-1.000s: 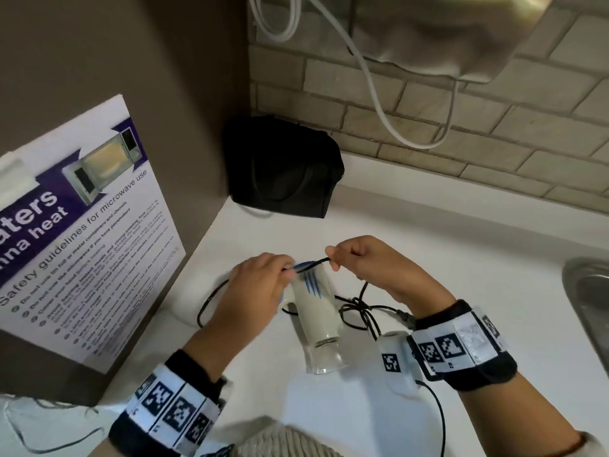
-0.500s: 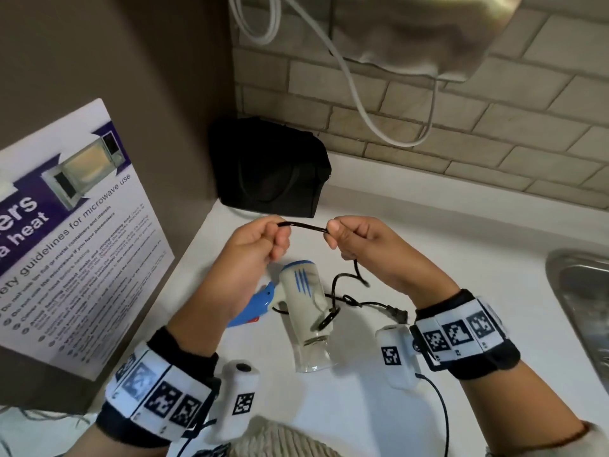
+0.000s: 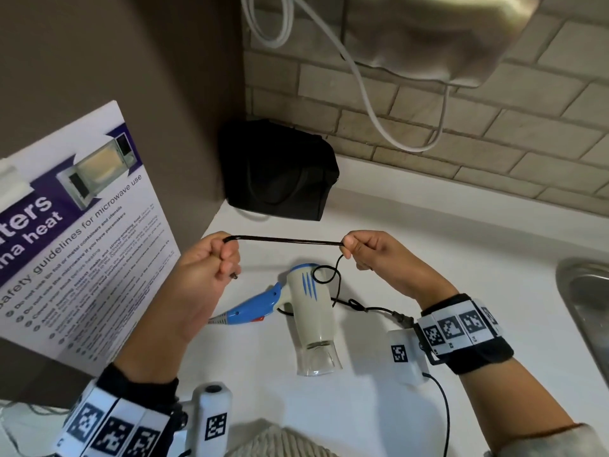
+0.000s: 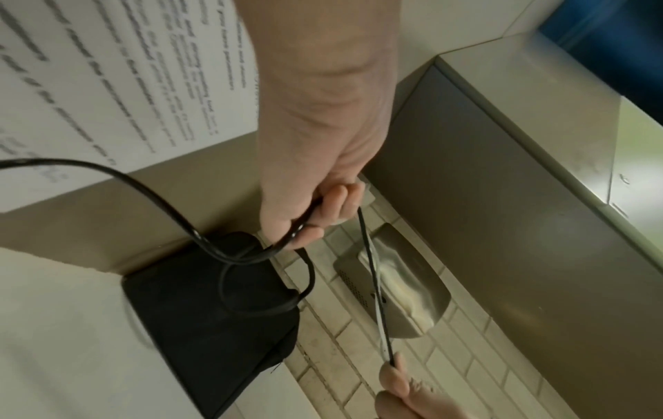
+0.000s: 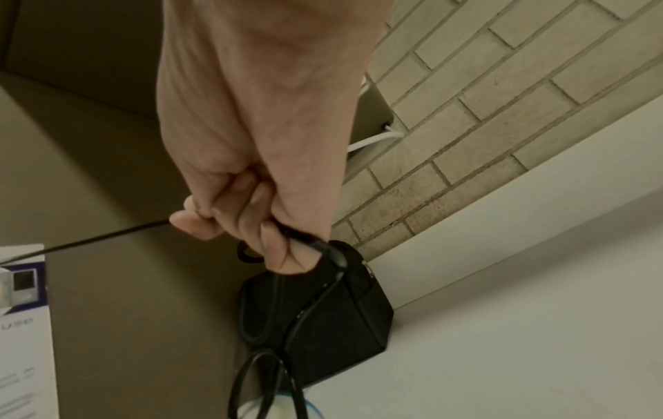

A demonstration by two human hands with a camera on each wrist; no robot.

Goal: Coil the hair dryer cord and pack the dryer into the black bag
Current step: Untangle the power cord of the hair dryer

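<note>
A white and blue hair dryer (image 3: 309,311) lies on the white counter (image 3: 412,258), nozzle toward me. Its thin black cord (image 3: 283,240) is stretched taut above it between my two hands. My left hand (image 3: 217,258) grips one end of that span in a fist, and my right hand (image 3: 357,250) pinches the other end. From the right hand the cord drops in a loop (image 3: 324,275) onto the dryer and trails to a knotted tangle (image 3: 356,305). The black bag (image 3: 280,169) stands in the back corner, beyond both hands. The left wrist view shows the cord (image 4: 373,272) running to the right fingertips (image 4: 394,377).
A microwave safety poster (image 3: 75,232) leans on the brown wall at left. A metal dispenser (image 3: 428,34) and a white hose (image 3: 369,103) hang on the brick wall above the bag. A steel sink (image 3: 590,311) edges in at right.
My hands have lifted off the dryer and drawn apart, pulling a straight length of cord tight between them. The dryer's blue handle is now uncovered.
</note>
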